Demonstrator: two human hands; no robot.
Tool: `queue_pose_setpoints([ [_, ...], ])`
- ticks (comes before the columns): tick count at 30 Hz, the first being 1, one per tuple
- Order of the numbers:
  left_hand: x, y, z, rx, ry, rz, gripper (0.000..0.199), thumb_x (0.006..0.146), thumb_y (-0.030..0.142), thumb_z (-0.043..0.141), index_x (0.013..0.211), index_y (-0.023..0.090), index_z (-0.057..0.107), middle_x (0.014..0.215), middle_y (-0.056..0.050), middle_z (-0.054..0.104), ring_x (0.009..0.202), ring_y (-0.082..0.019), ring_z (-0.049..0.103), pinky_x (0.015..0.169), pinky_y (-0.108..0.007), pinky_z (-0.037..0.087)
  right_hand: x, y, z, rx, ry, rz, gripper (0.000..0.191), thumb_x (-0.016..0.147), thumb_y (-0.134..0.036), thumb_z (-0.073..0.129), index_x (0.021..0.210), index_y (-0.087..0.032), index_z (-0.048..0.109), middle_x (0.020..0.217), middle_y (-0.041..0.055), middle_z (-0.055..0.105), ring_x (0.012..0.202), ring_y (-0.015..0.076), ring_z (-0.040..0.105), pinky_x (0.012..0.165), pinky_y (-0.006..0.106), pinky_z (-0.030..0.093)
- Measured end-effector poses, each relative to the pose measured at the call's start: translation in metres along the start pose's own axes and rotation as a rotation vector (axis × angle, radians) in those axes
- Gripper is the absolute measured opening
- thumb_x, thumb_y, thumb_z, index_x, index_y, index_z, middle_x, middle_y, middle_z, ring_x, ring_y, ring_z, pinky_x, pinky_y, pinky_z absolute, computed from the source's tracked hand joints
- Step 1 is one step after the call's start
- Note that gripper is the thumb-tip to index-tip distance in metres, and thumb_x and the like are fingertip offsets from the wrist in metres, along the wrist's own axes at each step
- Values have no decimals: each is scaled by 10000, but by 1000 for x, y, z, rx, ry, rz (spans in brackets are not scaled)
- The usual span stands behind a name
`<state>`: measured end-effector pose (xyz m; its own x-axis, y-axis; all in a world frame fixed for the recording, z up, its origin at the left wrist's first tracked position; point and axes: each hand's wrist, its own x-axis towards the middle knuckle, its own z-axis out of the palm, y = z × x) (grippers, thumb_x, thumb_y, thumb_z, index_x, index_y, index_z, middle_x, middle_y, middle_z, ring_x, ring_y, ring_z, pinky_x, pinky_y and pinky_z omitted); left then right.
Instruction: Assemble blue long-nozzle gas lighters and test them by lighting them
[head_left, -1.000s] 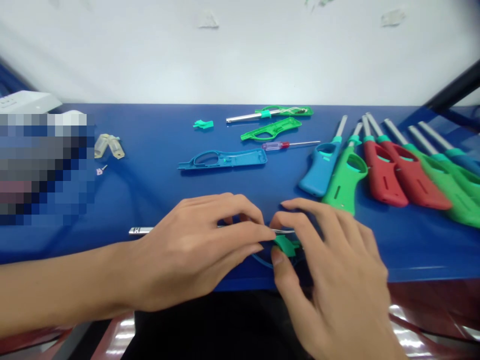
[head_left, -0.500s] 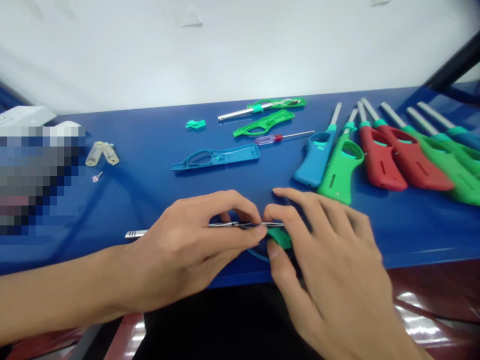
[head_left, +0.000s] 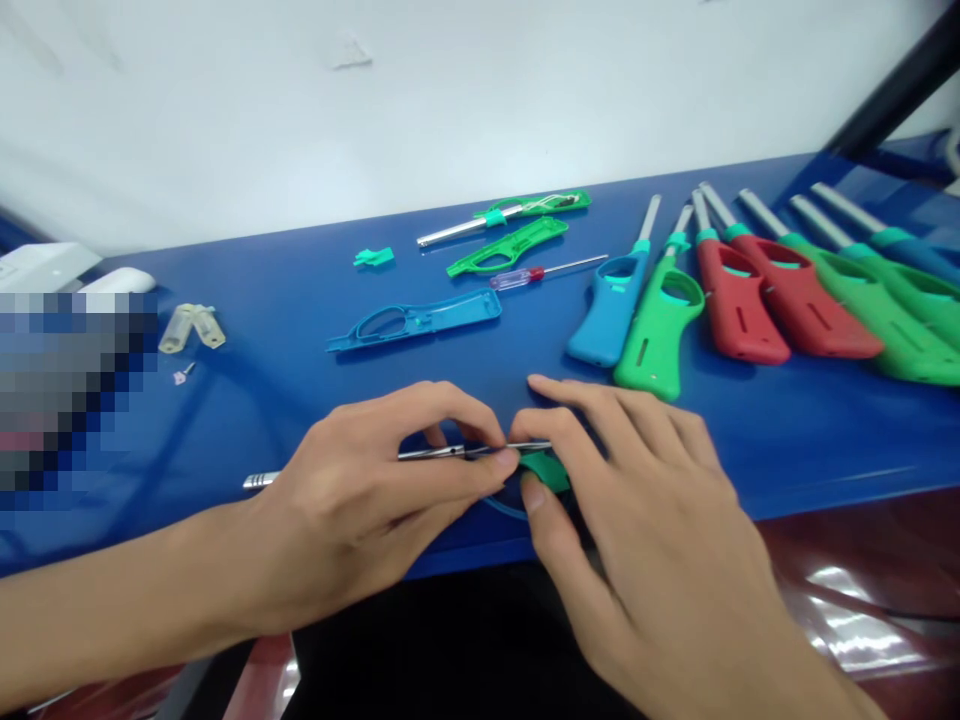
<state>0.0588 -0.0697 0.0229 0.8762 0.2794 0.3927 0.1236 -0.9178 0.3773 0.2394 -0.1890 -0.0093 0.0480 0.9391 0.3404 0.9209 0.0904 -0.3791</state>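
At the table's near edge lies an opened gas lighter, with a silver metal tube (head_left: 261, 480), a green trigger (head_left: 546, 470) and part of a blue casing half (head_left: 504, 508) showing. My left hand (head_left: 360, 500) reaches over the tube, its thumb and index finger pinched on thin wires (head_left: 480, 450) at the tube's end. Close against it, my right hand (head_left: 637, 530) has its thumb on the green trigger and its bent index finger at the wires; its other fingers are spread. Much of the lighter is hidden under both hands.
Beyond my hands lie a blue casing half (head_left: 450, 315), a green casing half (head_left: 514, 248), an opened green lighter (head_left: 465, 228), a screwdriver (head_left: 517, 279) and a green trigger piece (head_left: 373, 257). Several whole lighters (head_left: 742, 310) line the right. Clear fuel tanks (head_left: 191, 328) lie left.
The view has shifted and tilted a little, so the table's things appear slightly further left. Both hands keep nearly the same grip on the lighter parts.
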Motion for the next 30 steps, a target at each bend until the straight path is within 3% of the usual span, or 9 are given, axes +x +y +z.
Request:
queue_pose_setpoints([
  [5, -2, 0, 2, 44, 53, 30, 186, 1000, 129, 590, 1026, 199, 761, 1035, -35, 713, 832, -98, 675, 778, -178, 532, -1, -2, -3, 46, 33, 36, 231, 987, -264, 507, 1193, -277, 609, 1284, 58, 582, 1243, 233, 500, 1016, 423, 386],
  [10, -7, -3, 5, 116, 78, 65, 200, 1001, 133, 600, 1126, 212, 736, 1074, -6, 713, 850, -91, 664, 765, -214, 496, 0, -5, -2, 53, 83, 90, 187, 971, -263, 547, 1143, -296, 610, 1158, 33, 598, 1073, 209, 544, 884, 402, 457],
  [16, -13, 4, 6, 134, 118, -21, 225, 980, 268, 666, 1191, 201, 632, 1134, 3, 715, 996, -129, 695, 917, -253, 493, 1, -6, -2, 85, 91, 93, 143, 965, -249, 543, 1090, -282, 603, 1131, 20, 607, 1055, 197, 545, 876, 403, 470],
  [21, -16, 1, 7, 120, 92, 13, 109, 992, 244, 635, 1091, 211, 666, 1174, -25, 679, 934, -133, 671, 868, -269, 513, 1, -6, -1, 70, 73, 95, 165, 962, -257, 536, 1112, -290, 599, 1135, 22, 594, 1066, 200, 542, 890, 417, 465],
  [26, -18, -5, 11, 76, 18, 93, 115, 1004, 230, 613, 1071, 191, 698, 1216, -63, 663, 1057, -194, 652, 922, -338, 520, -1, -6, 0, 77, 58, 64, 179, 969, -253, 518, 1126, -286, 598, 1147, 33, 587, 1062, 204, 542, 878, 413, 466],
  [30, -18, -7, 12, 103, 35, 114, 110, 1016, 205, 597, 1072, 210, 691, 1188, -47, 672, 1041, -181, 646, 909, -317, 514, -3, -5, -2, 73, 52, 44, 220, 960, -250, 536, 1169, -280, 599, 1188, 59, 575, 1098, 234, 532, 897, 432, 459],
])
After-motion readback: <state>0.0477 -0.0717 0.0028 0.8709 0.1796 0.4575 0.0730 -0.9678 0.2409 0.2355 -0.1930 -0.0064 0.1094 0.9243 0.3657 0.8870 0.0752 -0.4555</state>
